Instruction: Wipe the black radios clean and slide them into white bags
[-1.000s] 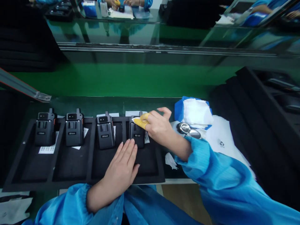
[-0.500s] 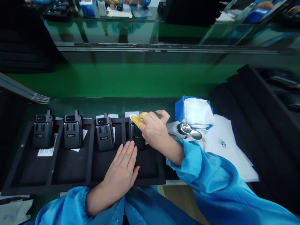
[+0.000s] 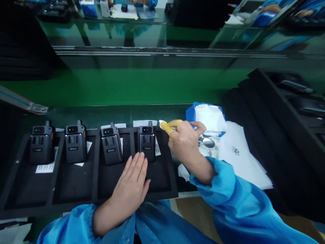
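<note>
Both arms wear shiny bright blue sleeves with thin stripes and tight, gathered cuffs at the wrists. The left hand (image 3: 132,184) is bare. The right hand (image 3: 186,144) has yellow rubber covers (image 3: 169,127) on two fingers.

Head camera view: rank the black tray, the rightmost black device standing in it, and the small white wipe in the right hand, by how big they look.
1. Black tray, by far the largest.
2. Rightmost black device.
3. Small white wipe, pinched in the right hand; only a corner shows, so its full size is unsure.

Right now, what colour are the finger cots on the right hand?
Yellow, on the right hand; the finger cots show best in the head view.
</note>
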`<action>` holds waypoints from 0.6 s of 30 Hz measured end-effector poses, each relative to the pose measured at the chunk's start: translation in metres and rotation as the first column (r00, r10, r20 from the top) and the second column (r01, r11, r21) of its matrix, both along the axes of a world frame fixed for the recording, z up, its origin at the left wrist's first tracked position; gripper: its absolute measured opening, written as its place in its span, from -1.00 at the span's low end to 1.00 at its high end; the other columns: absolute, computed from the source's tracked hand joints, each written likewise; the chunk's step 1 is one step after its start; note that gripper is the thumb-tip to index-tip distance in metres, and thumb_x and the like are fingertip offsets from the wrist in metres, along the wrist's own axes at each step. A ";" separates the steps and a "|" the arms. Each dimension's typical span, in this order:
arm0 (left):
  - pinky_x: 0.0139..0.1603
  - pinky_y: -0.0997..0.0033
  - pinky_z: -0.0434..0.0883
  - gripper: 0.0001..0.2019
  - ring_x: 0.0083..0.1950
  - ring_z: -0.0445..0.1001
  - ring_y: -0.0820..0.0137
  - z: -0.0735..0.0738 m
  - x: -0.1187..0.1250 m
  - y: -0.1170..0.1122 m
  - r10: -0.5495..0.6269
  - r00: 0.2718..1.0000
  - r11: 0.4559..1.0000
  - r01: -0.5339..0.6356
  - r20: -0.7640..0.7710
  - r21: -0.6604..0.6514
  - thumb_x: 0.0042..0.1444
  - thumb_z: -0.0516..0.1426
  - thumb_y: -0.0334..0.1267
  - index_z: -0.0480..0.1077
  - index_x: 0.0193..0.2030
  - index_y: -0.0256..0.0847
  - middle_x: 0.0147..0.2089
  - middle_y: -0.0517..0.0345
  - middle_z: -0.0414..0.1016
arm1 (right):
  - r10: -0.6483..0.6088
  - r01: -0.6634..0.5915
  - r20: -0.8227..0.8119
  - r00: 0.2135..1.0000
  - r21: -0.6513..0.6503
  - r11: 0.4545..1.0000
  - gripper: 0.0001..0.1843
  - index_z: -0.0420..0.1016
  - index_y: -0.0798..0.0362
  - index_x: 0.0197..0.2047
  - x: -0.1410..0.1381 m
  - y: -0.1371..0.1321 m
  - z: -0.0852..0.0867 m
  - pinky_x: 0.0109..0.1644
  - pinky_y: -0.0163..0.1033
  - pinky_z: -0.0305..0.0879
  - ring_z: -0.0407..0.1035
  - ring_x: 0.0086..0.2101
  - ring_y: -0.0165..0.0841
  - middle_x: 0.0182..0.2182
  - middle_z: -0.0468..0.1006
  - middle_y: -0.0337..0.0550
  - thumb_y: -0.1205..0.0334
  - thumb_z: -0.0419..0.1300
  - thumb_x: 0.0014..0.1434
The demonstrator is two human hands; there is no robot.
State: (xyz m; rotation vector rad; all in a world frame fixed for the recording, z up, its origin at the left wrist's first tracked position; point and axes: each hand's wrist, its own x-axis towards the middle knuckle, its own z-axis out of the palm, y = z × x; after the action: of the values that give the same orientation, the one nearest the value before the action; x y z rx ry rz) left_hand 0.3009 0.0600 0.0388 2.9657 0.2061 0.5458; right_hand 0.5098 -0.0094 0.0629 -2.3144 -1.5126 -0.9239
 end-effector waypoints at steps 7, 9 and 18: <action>0.22 -0.02 0.41 -0.53 0.30 0.34 0.05 0.000 0.000 0.000 0.008 1.000 1.000 -0.008 -0.004 -0.003 0.22 0.00 -0.37 0.19 0.26 -0.47 0.24 -0.33 0.38 | 0.273 -0.283 -0.131 0.953 -0.066 0.957 -0.69 0.60 -0.06 -0.34 -0.006 0.027 0.003 0.04 -0.07 -0.25 0.19 -0.25 -0.38 -0.27 0.53 -0.23 0.46 0.08 0.23; 0.21 0.00 0.43 -0.56 0.29 0.36 0.06 0.001 0.000 0.001 0.012 1.000 1.000 -0.012 -0.008 0.012 0.22 -0.01 -0.37 0.22 0.23 -0.47 0.23 -0.32 0.40 | 0.306 -0.321 -0.132 0.943 -0.107 0.941 -0.69 0.59 -0.06 -0.36 -0.006 0.029 0.002 0.03 -0.07 -0.24 0.20 -0.25 -0.40 -0.29 0.54 -0.26 0.44 0.08 0.24; 0.23 -0.04 0.40 -0.54 0.32 0.31 0.03 0.001 0.001 0.002 -0.005 1.000 1.000 0.004 -0.016 -0.011 0.21 0.01 -0.37 0.20 0.24 -0.50 0.25 -0.36 0.37 | 0.217 -0.220 -0.049 0.975 -0.086 0.972 -0.62 0.58 -0.01 -0.46 0.013 -0.003 -0.008 -0.02 -0.08 -0.17 0.21 -0.29 -0.40 -0.36 0.54 -0.22 0.52 0.03 0.19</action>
State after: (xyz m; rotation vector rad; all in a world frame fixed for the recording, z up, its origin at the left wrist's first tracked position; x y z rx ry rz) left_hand 0.3020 0.0617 0.0400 2.9606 0.2030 0.5183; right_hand 0.5226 -0.0126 0.0547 -2.1543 -1.7834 -0.7632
